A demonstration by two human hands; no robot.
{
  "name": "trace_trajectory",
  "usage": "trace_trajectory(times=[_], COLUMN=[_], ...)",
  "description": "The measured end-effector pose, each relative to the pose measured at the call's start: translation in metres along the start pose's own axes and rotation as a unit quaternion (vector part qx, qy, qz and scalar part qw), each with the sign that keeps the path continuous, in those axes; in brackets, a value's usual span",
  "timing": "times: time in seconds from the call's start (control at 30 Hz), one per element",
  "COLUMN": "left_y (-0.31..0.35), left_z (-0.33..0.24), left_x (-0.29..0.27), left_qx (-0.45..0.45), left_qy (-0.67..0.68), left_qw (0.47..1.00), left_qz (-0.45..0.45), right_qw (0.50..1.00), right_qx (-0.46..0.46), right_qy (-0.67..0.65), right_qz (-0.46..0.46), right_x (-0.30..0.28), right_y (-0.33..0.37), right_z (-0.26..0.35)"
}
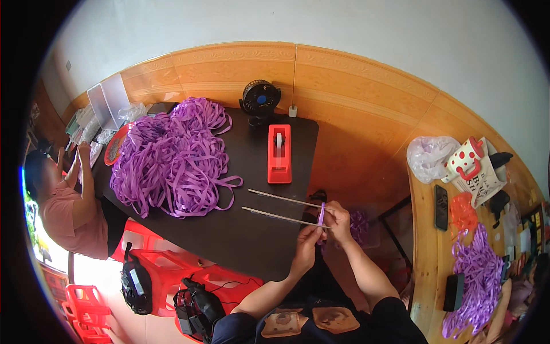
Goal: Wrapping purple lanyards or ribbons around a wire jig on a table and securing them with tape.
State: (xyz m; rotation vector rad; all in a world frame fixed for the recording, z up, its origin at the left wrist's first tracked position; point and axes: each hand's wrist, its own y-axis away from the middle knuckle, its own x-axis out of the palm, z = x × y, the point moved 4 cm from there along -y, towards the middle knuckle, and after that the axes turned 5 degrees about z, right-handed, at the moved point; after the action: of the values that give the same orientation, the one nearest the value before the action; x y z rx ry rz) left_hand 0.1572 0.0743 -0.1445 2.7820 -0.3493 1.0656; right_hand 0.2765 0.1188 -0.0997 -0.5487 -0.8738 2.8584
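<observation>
Looks like a purple ribbon (pixel 321 214) is pinched between closed-up fingertips of the left hand (pixel 306 245) and right hand (pixel 341 222), across two slim metal rods (pixel 281 217), just off the black table's (pixel 252 235) right edge.

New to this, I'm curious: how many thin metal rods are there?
2: the farther rod and nearer rod, side by side over the dark table, right ends by the left hand and right hand.

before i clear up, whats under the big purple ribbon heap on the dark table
The dark tabletop shows around the purple ribbon heap, which partly hides a red dish. Anything fully beneath is covered.
</observation>
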Motion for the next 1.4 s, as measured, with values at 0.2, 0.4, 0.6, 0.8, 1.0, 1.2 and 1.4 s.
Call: trace_trajectory(times=[0.2,0.4,0.6,0.8,1.0,1.2,1.4], left_y=[0.014,0.025,0.059,0.119,0.134,0.136,0.135], left_z=[-0.013,0.000,0.005,-0.032,-0.044,-0.056,-0.043], left_x=[0.016,0.001,-0.011,-0.013,-0.024,-0.023,-0.034], left_qx=[-0.008,-0.018,-0.115,-0.156,-0.183,-0.183,-0.199], left_qy=[0.003,0.014,-0.060,-0.076,-0.044,-0.026,-0.010], left_qw=[0.999,1.000,0.991,0.985,0.981,0.982,0.979], left_qz=[0.036,0.000,-0.015,0.026,0.053,0.039,0.033], right_qw=[1.000,0.999,0.996,0.989,0.962,0.880,0.823], right_qx=[-0.024,0.023,0.030,0.025,0.162,0.326,0.412], right_qy=[0.013,-0.020,0.067,0.079,-0.173,-0.246,-0.343], right_qz=[0.002,0.033,0.049,0.122,0.134,0.244,0.187], right_x=[-0.006,0.009,0.019,0.016,0.034,0.045,0.047], right_y=[-0.022,-0.002,0.063,0.145,0.199,0.230,0.231], right_z=[0.010,-0.012,-0.001,0.047,0.085,0.076,0.078])
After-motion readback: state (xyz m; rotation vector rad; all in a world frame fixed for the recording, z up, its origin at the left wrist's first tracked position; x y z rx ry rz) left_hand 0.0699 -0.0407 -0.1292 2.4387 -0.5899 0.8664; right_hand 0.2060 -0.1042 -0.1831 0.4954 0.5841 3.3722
